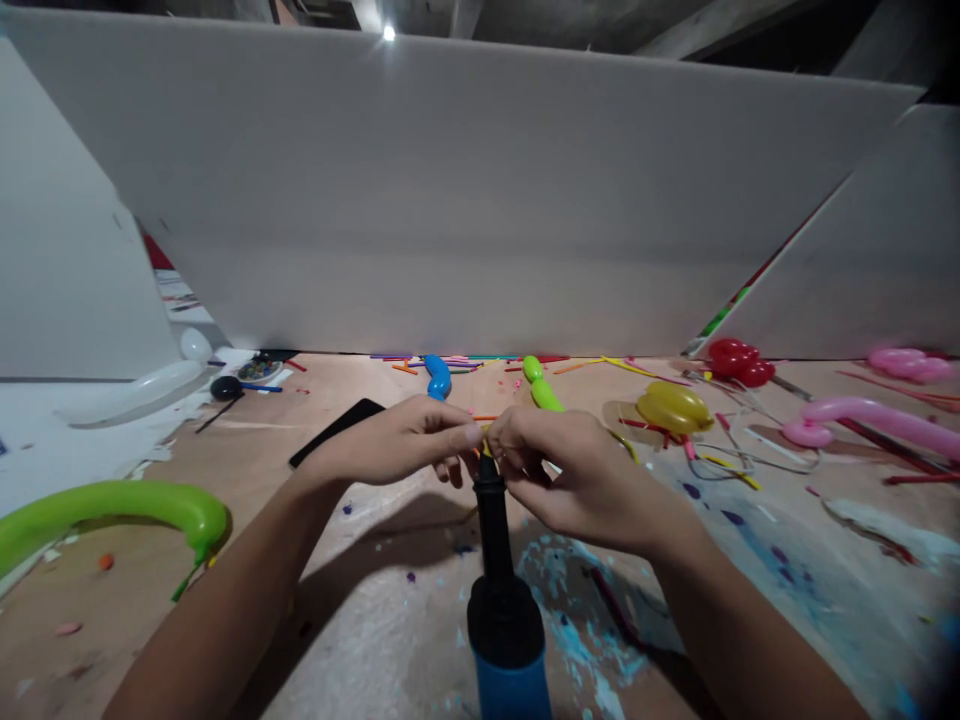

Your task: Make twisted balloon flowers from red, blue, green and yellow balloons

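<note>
A balloon pump (504, 590) with a black neck and blue body stands upright in front of me. My left hand (405, 440) and my right hand (570, 460) meet at its nozzle, fingers pinched together on a thin yellow balloon end (486, 440) held at the tip. Most of that balloon is hidden by my fingers.
On the paint-stained wooden table (375, 600) lie a long green balloon (112, 510) at left, a black phone (337, 430), small blue (438, 376) and green (541, 384) balloons, a yellow one (673, 406), red (739, 360) and pink balloons (877, 418) at right. White boards (480, 200) wall in the table.
</note>
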`<state>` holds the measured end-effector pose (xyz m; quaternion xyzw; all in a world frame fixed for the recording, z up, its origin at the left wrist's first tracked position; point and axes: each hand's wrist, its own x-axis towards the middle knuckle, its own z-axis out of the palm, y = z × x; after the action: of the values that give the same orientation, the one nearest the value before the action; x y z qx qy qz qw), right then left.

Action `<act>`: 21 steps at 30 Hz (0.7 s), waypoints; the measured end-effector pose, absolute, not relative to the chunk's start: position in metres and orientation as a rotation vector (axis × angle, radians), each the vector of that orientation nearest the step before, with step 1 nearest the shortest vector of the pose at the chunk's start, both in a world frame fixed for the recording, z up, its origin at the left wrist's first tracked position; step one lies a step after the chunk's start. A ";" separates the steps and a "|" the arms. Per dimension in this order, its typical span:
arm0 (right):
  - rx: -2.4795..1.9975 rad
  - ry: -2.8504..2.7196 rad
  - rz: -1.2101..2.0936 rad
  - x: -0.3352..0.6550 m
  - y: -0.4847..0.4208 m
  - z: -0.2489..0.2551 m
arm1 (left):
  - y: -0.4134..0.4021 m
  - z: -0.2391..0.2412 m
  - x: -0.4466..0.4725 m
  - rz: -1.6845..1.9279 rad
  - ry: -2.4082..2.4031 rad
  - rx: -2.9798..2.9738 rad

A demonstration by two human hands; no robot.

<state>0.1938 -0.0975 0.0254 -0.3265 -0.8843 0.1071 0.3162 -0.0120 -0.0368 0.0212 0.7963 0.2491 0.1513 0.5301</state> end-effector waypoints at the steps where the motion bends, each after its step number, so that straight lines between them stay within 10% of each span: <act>1: -0.889 -2.336 0.273 0.194 -0.097 0.025 | -0.034 0.016 -0.008 0.363 0.560 1.833; 21: -1.254 -2.001 0.580 0.246 -0.044 0.014 | -0.074 -0.052 0.068 0.425 0.199 0.422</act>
<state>0.2464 -0.0439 0.0137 -0.4837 -0.7716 0.2236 0.3475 0.0678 -0.0741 -0.0517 0.2077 0.0977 0.2088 0.9506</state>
